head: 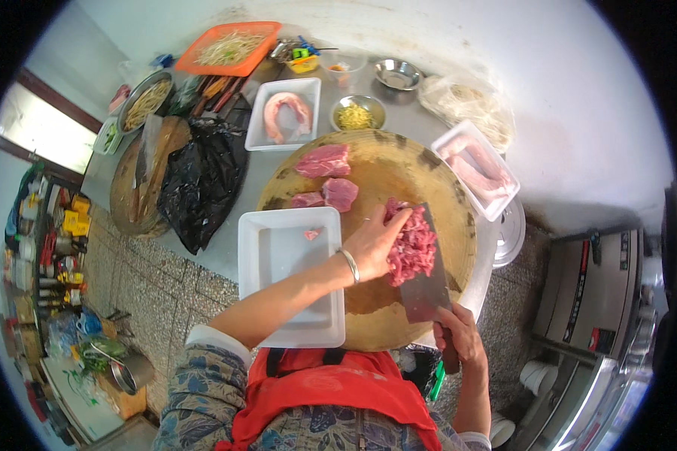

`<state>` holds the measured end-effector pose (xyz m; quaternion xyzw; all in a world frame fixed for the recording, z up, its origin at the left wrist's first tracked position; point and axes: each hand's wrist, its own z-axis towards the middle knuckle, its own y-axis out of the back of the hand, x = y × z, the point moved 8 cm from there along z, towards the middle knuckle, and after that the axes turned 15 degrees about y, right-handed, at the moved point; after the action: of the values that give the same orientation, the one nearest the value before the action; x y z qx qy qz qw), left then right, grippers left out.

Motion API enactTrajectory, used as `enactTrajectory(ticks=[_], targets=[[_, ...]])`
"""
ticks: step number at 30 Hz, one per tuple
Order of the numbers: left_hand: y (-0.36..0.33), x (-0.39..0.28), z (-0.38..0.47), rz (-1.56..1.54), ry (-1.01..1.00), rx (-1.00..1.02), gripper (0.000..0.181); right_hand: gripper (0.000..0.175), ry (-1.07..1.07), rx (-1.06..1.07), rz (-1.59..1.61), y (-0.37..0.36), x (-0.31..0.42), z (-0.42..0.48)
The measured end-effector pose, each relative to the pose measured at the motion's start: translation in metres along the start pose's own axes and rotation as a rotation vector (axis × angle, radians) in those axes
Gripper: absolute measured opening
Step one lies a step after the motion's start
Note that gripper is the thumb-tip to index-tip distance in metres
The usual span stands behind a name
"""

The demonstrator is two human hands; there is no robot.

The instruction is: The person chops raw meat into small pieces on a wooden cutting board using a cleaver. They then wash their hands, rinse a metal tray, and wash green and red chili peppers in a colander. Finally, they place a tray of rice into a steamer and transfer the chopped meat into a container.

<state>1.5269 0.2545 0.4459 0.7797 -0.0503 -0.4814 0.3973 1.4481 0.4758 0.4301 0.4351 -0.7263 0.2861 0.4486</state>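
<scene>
My right hand (464, 334) grips the handle of a broad cleaver (423, 299), its blade flat under a heap of cut raw meat (413, 248). My left hand (377, 239), with a bangle at the wrist, presses its fingers on the left side of that heap. Both are over a round wooden chopping block (372, 330). Larger pieces of raw meat (324, 161) lie on the block's far left part. Beneath my left forearm, a white plastic tray (248, 248) overlaps the block's left edge and contains a small meat scrap (312, 234).
A white tray with a curved meat strip (288, 115) and a steel bowl of chopped yellow pieces (358, 115) stand behind the block. Another meat tray (477, 169) is at right. A black plastic bag (206, 175) and a second board with a cleaver (148, 152) lie left.
</scene>
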Motion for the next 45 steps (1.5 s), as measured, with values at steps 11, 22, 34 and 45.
enactTrajectory(ticks=[11, 22, 34, 45], targets=[[0.092, 0.041, -0.152, -0.141, 0.258, -0.377, 0.102, 0.029, -0.003, 0.509, -0.354, -0.076, 0.083, 0.004], [0.047, 0.133, -0.234, -0.510, 0.664, -0.192, 0.092, 0.030, -0.255, 0.994, -0.522, -0.131, 0.053, 0.048], [0.069, 0.077, -0.183, 0.086, 0.117, -0.374, 0.068, 0.032, -0.345, 1.034, -0.486, -0.142, 0.065, 0.062], [0.065, 0.088, -0.168, 0.245, 0.225, -0.141, 0.084, 0.024, -0.293, 0.873, -0.591, -0.111, 0.109, 0.037]])
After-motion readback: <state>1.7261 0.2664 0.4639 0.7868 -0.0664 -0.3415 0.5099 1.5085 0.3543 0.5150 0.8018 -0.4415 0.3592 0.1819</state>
